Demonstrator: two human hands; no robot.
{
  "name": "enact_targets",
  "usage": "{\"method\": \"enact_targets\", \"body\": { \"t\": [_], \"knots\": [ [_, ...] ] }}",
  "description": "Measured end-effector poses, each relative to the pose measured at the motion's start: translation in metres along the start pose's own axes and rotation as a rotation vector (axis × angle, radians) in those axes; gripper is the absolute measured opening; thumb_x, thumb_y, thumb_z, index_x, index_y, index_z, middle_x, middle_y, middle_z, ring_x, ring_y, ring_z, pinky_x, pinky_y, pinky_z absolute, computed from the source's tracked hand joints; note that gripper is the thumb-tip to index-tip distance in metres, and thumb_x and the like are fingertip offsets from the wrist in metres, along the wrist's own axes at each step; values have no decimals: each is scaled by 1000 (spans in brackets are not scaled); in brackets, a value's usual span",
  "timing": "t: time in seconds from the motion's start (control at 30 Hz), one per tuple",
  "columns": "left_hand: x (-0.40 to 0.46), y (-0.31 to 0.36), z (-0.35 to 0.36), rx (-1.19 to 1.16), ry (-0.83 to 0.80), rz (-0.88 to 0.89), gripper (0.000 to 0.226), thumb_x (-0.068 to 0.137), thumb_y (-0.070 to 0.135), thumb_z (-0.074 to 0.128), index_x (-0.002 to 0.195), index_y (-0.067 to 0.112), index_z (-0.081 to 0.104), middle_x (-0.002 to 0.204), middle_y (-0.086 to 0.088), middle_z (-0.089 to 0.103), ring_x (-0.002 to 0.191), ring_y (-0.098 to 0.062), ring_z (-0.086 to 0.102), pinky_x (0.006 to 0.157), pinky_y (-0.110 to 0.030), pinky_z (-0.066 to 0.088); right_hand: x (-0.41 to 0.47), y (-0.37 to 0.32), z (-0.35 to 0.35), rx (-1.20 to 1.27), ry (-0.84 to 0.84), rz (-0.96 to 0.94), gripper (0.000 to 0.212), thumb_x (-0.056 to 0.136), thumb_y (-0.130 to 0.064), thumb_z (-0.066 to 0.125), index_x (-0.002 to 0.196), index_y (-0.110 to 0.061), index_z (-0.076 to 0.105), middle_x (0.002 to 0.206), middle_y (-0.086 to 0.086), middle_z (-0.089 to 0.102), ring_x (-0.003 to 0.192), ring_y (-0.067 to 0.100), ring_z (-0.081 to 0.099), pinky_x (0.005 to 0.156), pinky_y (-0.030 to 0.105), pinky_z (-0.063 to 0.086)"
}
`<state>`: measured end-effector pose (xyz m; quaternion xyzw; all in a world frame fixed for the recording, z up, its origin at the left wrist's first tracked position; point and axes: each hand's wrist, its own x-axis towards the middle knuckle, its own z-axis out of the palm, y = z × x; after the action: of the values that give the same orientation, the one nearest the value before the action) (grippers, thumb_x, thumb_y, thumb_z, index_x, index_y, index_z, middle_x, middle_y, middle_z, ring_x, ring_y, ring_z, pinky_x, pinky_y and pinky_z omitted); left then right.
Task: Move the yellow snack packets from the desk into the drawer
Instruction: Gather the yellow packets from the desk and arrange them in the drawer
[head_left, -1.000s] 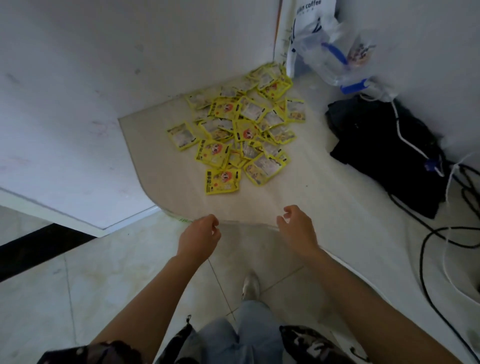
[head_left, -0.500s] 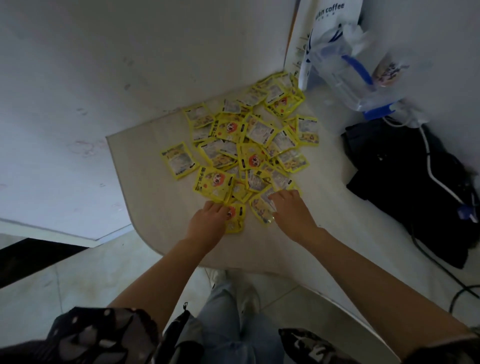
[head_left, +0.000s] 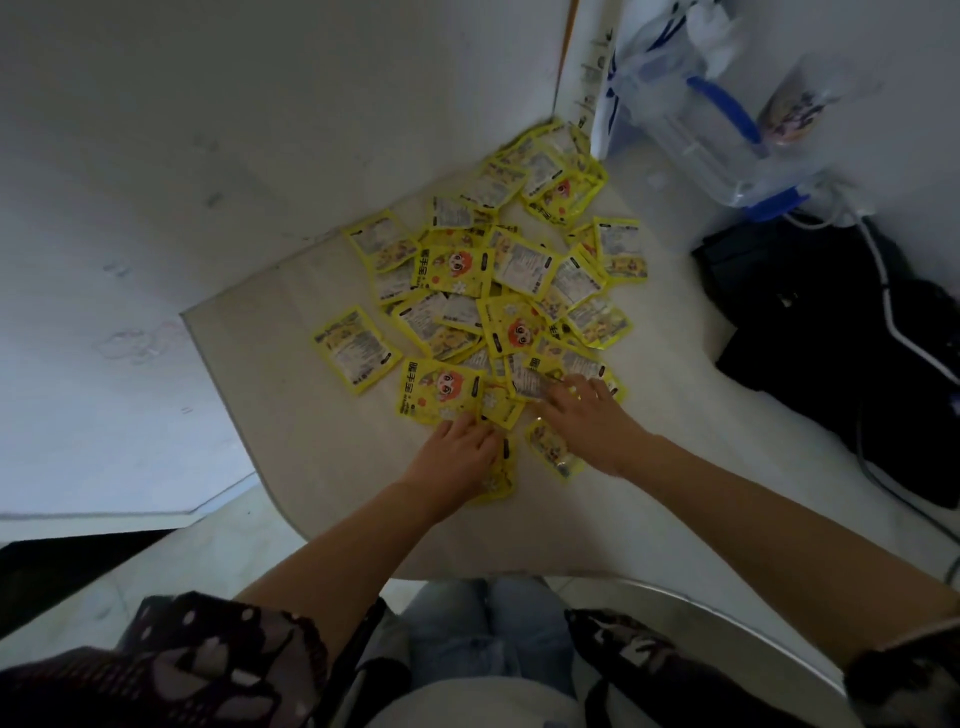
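Yellow snack packets (head_left: 498, 291) lie in a loose, overlapping heap on the pale counter (head_left: 291, 441), spreading from the back corner by the white walls towards the near rounded edge. Some show a cartoon face in orange on the front, others the grey printed back. One packet (head_left: 356, 348) sits a little apart on the left of the heap.

The left hand (head_left: 457, 452) lies palm down at the near edge of the heap, its grip loose, fingers fairly straight and resting on the packets beneath them; whether any packet is pinched cannot be told. The right hand (head_left: 587, 415) reaches in beside it, fingers spread flat over several packets, grip open and pressing down, with another packet (head_left: 553, 454) just under its wrist.

Right of the heap a clear plastic bag (head_left: 722, 124) with blue handles stands against the wall, and a black bag (head_left: 831, 332) with a white cable (head_left: 891, 312) across it lies on the counter.
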<state>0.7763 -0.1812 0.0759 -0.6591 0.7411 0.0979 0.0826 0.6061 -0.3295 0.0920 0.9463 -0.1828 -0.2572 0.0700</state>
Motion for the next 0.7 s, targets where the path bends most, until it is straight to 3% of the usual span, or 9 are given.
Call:
{"method": "enact_targets", "body": {
  "t": [0.1,0.27,0.37,0.43,0.5,0.6,0.7],
  "knots": [
    [0,0,1,-35,-3,-41,69,51,39,89,113,16,69,104,-1,70,94,-28,65,70,-35,54,0,-2,7,29,25,14,51,43,-18,88,91,-17,70,97,14,66,92,36,63,73,43,53],
    [0,5,2,-88,2,-89,79,45,38,91,115,14,65,101,-4,67,91,-29,63,71,-37,53,-8,1,11,78,124,-22,49,36,-25,90,78,-14,68,93,15,65,102,33,41,74,43,53],
    [0,9,4,-156,-35,-140,72,50,32,89,115,14,63,103,-4,63,88,-27,61,71,-35,51,-12,2,7,132,78,-13,51,37,-34,91,79,-16,68,91,10,68,106,31,43,76,45,53],
    [0,8,4,-261,-68,-160,50,70,26,78,114,12,60,109,-8,56,94,-30,56,76,-36,44,-12,4,3,161,-14,-27,49,55,-38,86,93,-15,66,98,6,66,113,29,52,88,51,46],
    [-2,6,7,-354,-76,-168,34,82,22,67,111,9,56,111,-11,50,93,-33,55,72,-35,37,-11,6,2,222,-47,-52,40,83,-36,67,114,-14,55,116,5,58,123,29,48,104,54,28],
    [-5,0,4,-430,-113,-181,34,84,23,64,113,11,49,114,-9,47,86,-34,57,66,-36,41,-10,11,-3,350,-14,-32,28,91,-34,56,111,-15,50,114,2,55,113,26,52,103,48,25],
    [-1,-12,-8,-513,-173,-198,36,85,19,64,117,15,47,109,-7,57,94,-30,58,72,-34,44,-6,24,-12,472,41,18,26,91,-36,56,108,-17,50,114,0,55,108,23,54,94,41,31]
  ]
}}
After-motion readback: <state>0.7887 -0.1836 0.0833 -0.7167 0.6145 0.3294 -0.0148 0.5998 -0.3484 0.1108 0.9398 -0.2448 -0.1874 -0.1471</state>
